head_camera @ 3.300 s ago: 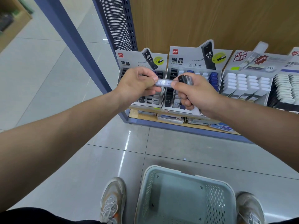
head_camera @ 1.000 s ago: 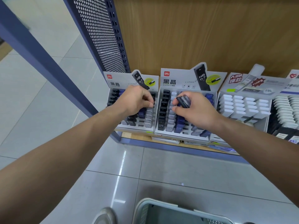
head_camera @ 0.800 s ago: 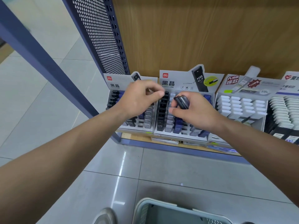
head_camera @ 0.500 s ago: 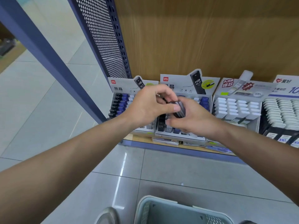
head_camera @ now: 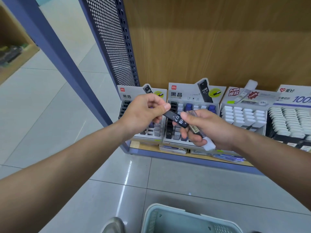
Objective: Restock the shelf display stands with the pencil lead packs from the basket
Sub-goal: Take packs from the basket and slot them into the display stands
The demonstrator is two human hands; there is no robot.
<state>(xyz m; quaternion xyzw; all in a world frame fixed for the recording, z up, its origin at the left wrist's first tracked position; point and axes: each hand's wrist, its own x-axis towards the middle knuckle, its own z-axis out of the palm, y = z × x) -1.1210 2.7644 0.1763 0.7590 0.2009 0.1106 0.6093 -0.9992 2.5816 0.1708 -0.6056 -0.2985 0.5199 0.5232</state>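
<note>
My left hand (head_camera: 143, 115) pinches one end of a black pencil lead pack (head_camera: 175, 117) marked HB 0.7. My right hand (head_camera: 208, 129) holds a small bunch of other lead packs (head_camera: 195, 129), and its thumb lies on the black pack's other end. Both hands hover in front of two grey display stands on the low shelf: the left stand (head_camera: 152, 132) and the middle stand (head_camera: 186, 95), each with rows of black, grey and blue packs. The pale green basket (head_camera: 170, 219) sits on the floor at the bottom edge.
To the right stand two more displays with white packs (head_camera: 244, 113) (head_camera: 289, 118). A blue perforated shelf side panel (head_camera: 111, 41) and a slanting blue post (head_camera: 58, 52) rise on the left. A wooden back panel (head_camera: 218, 39) stands behind. One shoe (head_camera: 114, 224) shows by the basket.
My left hand left the left stand and came to my right hand. It now draws one black pack out of the bunch. The view tilted slightly.
</note>
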